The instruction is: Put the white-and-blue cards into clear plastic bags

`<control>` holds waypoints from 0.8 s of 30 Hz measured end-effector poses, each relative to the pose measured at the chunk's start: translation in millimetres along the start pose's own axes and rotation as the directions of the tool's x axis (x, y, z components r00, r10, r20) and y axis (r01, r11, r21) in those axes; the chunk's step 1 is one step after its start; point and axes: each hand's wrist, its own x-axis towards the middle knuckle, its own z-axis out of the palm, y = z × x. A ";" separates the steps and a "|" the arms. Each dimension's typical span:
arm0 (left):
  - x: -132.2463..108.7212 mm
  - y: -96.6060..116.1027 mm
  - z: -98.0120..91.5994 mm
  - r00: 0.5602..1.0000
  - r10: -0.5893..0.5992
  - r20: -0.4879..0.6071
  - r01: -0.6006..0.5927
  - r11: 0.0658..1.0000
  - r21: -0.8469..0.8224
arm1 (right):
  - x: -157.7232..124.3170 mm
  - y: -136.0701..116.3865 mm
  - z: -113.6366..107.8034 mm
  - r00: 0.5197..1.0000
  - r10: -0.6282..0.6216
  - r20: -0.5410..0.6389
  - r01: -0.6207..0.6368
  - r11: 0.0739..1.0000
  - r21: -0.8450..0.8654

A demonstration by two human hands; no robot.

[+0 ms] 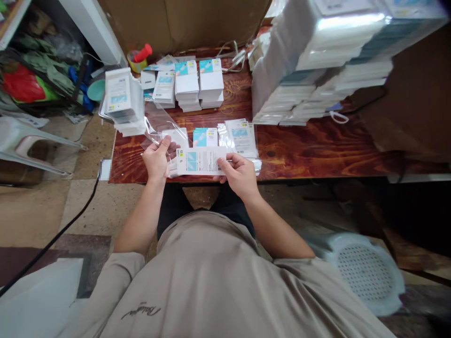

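Observation:
My right hand (pixel 238 174) is closed on the right end of a white printed card (pixel 199 161) with a blue picture and a yellow tag, held flat over the front edge of the wooden table (pixel 317 148). My left hand (pixel 157 158) pinches a clear plastic sleeve (pixel 162 127) at the card's left end. The sleeve billows up and away from the hand. Just beyond the card lie a small blue-and-white card pack (pixel 205 136) and a pile of sleeved cards (pixel 241 136).
Stacks of white boxed packs (pixel 199 83) stand mid-table, another stack (pixel 123 101) at the left corner. A tall pile of bundled packs (pixel 317 56) fills the right. A white stool (pixel 362 272) sits at lower right, a black cable (pixel 52 241) crosses the floor at left.

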 end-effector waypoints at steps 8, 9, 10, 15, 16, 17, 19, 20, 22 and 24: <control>-27.4 -5.5 5.9 0.989 -0.055 0.141 0.049 0.998 0.050 | 4.0 19.4 30.2 0.965 -0.113 -0.236 0.134 0.988 0.078; -28.9 -4.2 4.5 0.986 -0.060 0.153 0.053 0.997 0.051 | 4.6 21.2 31.3 0.975 -0.103 -0.198 0.123 0.988 0.095; -29.7 -1.8 2.3 0.986 -0.060 0.158 0.053 0.997 0.047 | 5.1 22.7 30.5 0.987 -0.093 -0.132 0.106 0.990 0.094; -38.1 13.8 -14.9 0.960 -0.087 0.266 0.076 0.996 0.052 | 1.0 26.7 16.3 0.978 -0.032 0.206 0.043 0.998 -0.052; -43.4 15.2 -17.9 0.946 -0.109 0.306 0.091 0.993 0.074 | -1.3 27.5 16.9 0.977 -0.014 0.213 0.022 0.999 -0.035; -49.6 15.5 -20.3 0.930 -0.138 0.340 0.109 0.989 0.102 | -3.8 28.5 19.6 0.980 -0.007 0.201 0.009 1.000 -0.007; -62.7 13.7 -23.6 0.905 -0.198 0.375 0.146 0.976 0.164 | -7.9 30.2 29.0 0.991 -0.038 0.130 0.035 0.999 0.030; -68.0 12.1 -24.6 0.896 -0.226 0.381 0.160 0.967 0.196 | -8.9 30.7 34.0 0.994 -0.073 0.079 0.071 0.997 0.028; -72.6 8.8 -24.9 0.883 -0.255 0.394 0.161 0.953 0.257 | -7.4 30.7 40.2 0.991 -0.135 0.017 0.134 0.991 0.028; -67.6 6.2 -23.0 0.847 -0.288 0.446 0.133 0.929 0.347 | -0.3 29.4 36.9 0.987 -0.149 0.055 0.145 0.988 0.058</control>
